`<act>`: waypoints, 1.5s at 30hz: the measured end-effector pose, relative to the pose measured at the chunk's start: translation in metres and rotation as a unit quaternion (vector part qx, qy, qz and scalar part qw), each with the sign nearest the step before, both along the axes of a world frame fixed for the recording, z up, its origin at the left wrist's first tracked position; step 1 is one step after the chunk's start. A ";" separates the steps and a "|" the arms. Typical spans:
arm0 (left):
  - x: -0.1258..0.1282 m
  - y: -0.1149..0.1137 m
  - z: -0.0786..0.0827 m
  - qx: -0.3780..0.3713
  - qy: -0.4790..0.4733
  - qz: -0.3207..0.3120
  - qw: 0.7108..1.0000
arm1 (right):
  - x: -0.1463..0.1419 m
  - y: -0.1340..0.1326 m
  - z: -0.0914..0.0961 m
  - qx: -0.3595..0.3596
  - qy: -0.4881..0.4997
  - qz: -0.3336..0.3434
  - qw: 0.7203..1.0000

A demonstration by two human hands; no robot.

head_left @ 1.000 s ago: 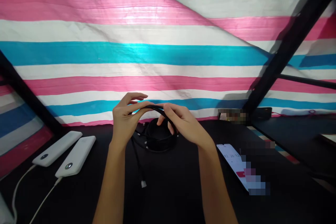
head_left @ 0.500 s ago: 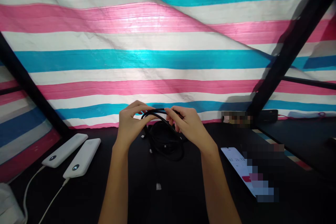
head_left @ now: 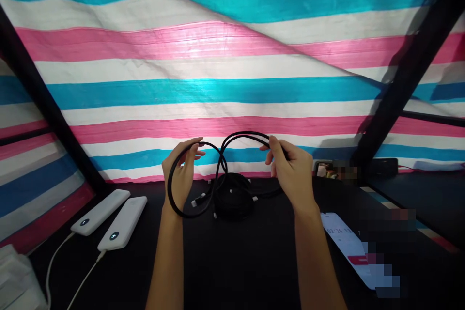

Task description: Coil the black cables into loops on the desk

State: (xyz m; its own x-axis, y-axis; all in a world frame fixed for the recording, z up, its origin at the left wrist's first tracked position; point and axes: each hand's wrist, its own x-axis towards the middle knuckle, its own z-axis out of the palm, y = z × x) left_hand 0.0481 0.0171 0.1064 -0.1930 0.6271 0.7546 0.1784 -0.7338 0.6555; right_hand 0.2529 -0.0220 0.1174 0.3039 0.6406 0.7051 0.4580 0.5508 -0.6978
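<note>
Black cable (head_left: 221,155) arches and loops between both hands (head_left: 293,174).

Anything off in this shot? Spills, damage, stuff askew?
No spill or damage visible. Oddest: blocky pixels hide the lower end of the phone at right, perhaps image masking. Also, a slanting fold or edge cuts across the stripes of the sheet behind the hands, breaking their level run.

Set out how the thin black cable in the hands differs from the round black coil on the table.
The held cable is up between the left hand and right hand; the coil rests on the black table. The held cable spreads in loose loops; the coil is wound compactly. Both are black.
</note>
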 end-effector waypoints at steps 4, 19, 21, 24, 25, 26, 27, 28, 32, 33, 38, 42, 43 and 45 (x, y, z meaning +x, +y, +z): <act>-0.001 0.001 -0.001 -0.036 0.007 -0.036 0.999 | -0.008 -0.006 0.003 0.040 0.047 -0.003 0.998; 0.037 -0.032 0.013 -0.245 -0.116 -0.332 0.904 | -0.056 -0.028 0.005 0.035 -0.228 0.114 0.966; 0.029 -0.036 0.017 -0.236 -0.099 -0.333 0.908 | -0.058 -0.031 0.006 0.058 -0.218 0.144 0.963; 0.014 -0.037 0.021 -0.228 -0.071 -0.354 0.904 | -0.049 -0.029 0.008 0.086 -0.120 0.200 0.969; 0.010 -0.037 0.021 -0.224 -0.068 -0.361 0.903 | -0.043 -0.026 0.008 0.087 -0.075 0.198 0.973; 0.006 -0.036 0.022 -0.221 -0.065 -0.370 0.900 | -0.036 -0.022 0.008 0.081 -0.034 0.184 0.979; 0.002 -0.035 0.022 -0.220 -0.064 -0.381 0.896 | -0.030 -0.017 0.007 0.072 -0.001 0.155 0.985; -0.001 -0.034 0.021 -0.220 -0.063 -0.393 0.891 | -0.023 -0.011 0.005 0.054 0.014 0.123 0.991; -0.007 -0.032 0.020 -0.217 -0.064 -0.421 0.878 | -0.002 0.009 -0.007 -0.030 -0.082 0.019 0.996; -0.007 -0.032 0.019 -0.214 -0.066 -0.430 0.875 | 0.000 0.013 -0.010 -0.040 -0.110 0.009 0.993; -0.008 -0.035 0.016 -0.215 -0.076 -0.518 0.825 | -0.013 0.020 -0.019 -0.063 -0.163 0.095 0.980; -0.011 -0.035 0.015 -0.247 -0.044 -0.514 0.820 | -0.023 0.025 -0.023 -0.080 -0.149 0.145 0.975; -0.012 -0.035 0.016 -0.254 -0.031 -0.502 0.826 | -0.023 0.027 -0.024 -0.090 -0.148 0.150 0.973; -0.013 -0.034 0.016 -0.263 -0.007 -0.472 0.842 | -0.021 0.030 -0.025 -0.104 -0.155 0.147 0.971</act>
State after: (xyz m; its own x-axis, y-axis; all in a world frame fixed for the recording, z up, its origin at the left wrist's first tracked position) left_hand 0.0352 -0.0168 0.1226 0.5717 0.7530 0.3258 -0.3308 -0.1518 0.9314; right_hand 0.2318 0.0081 0.0924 -0.1197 0.8063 0.5792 0.5088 0.5508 -0.6616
